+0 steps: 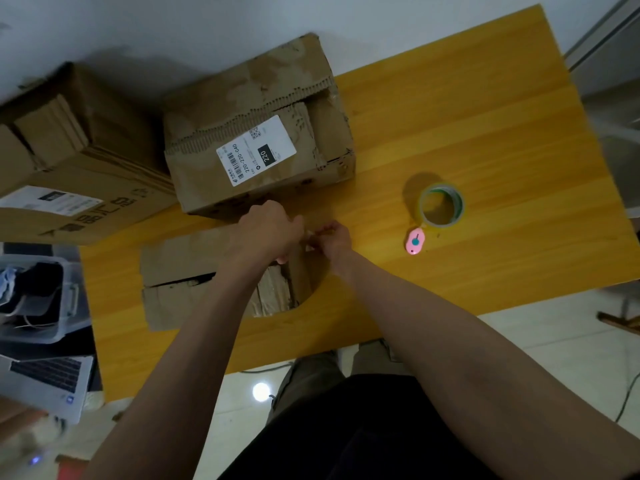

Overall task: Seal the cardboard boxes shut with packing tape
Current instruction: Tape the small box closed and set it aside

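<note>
Cardboard box (180, 275), the nearest of three, lies low on the yellow wooden table (485, 133) directly in front of the person, its worn top flaps not fully closed: a dark gap shows between them on the left side.

Both hands meet over the far right corner of this box. The left hand (268, 230) has its fingers curled downward at the flap edge. The right hand (334, 239) has fingertips drawn together toward the left hand, pinching something small and pale between the two hands. The item is too small and blurred to identify; it may be a piece of tape. Both forearms extend from the bottom of the view over the near table edge.

Just beyond the hands stands a second box (259, 133), taller, with a torn, exposed-corrugation top and a white shipping label (256, 150) printed with a barcode and "220". To its left, a third, larger box (69, 150) overhangs the left end of the table and carries its own label.

To the right of the hands, well apart from the boxes, a roll of clear packing tape (441, 204) lies flat on the table. A small pink cutter (415, 241) with a teal button rests just beside it on the near side.

Off the table to the left are a plastic bin (38, 299) and a laptop (48, 382).
</note>
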`<action>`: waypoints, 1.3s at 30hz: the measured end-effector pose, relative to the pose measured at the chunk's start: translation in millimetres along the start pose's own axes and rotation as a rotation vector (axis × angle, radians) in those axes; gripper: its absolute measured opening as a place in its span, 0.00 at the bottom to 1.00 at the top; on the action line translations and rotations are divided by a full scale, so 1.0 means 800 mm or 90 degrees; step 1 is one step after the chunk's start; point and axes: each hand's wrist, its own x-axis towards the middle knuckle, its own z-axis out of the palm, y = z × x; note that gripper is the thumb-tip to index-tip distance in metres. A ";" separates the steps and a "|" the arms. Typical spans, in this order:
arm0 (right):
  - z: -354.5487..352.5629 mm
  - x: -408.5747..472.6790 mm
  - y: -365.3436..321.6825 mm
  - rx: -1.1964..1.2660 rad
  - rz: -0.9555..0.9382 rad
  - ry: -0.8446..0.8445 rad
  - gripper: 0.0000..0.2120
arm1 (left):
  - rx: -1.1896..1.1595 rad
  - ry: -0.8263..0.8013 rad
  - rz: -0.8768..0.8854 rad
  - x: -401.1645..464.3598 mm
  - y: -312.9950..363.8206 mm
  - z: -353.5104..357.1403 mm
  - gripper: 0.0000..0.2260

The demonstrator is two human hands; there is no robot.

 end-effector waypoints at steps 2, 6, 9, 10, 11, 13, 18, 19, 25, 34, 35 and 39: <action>0.006 0.001 0.001 -0.018 0.001 0.008 0.17 | 0.001 -0.004 -0.005 0.002 0.000 0.000 0.19; 0.014 0.005 0.007 -0.063 -0.002 0.018 0.16 | 0.002 -0.013 -0.010 0.003 -0.001 0.000 0.18; 0.018 -0.001 0.006 -0.094 -0.016 0.010 0.17 | 0.018 -0.012 -0.009 0.002 -0.003 0.001 0.19; 0.017 -0.004 0.005 -0.108 -0.022 0.008 0.16 | 0.022 -0.014 -0.010 0.002 -0.004 0.002 0.20; 0.016 -0.007 0.004 -0.119 -0.022 0.009 0.16 | 0.025 -0.015 -0.013 0.003 -0.005 0.002 0.20; 0.015 -0.008 0.005 -0.138 -0.021 0.009 0.15 | 0.027 -0.011 -0.015 0.003 -0.007 0.001 0.20; 0.014 -0.009 0.004 -0.193 -0.004 -0.041 0.08 | 0.023 -0.002 -0.010 0.005 -0.008 -0.003 0.19; 0.014 -0.010 0.001 -0.206 -0.005 -0.051 0.05 | 0.021 -0.002 -0.010 0.005 -0.008 -0.003 0.19; -0.005 -0.032 -0.023 -0.134 -0.034 -0.169 0.06 | 0.000 -0.002 -0.023 0.009 -0.012 -0.002 0.20; -0.016 -0.071 -0.032 -0.072 -0.099 -0.287 0.18 | -0.027 -0.004 -0.032 0.010 -0.012 -0.003 0.19; -0.018 -0.076 -0.030 -0.084 -0.123 -0.298 0.17 | -0.026 -0.004 -0.031 0.009 -0.011 -0.004 0.19; -0.015 -0.086 -0.019 -0.136 -0.188 -0.287 0.12 | -0.013 0.001 -0.028 0.007 -0.008 -0.005 0.18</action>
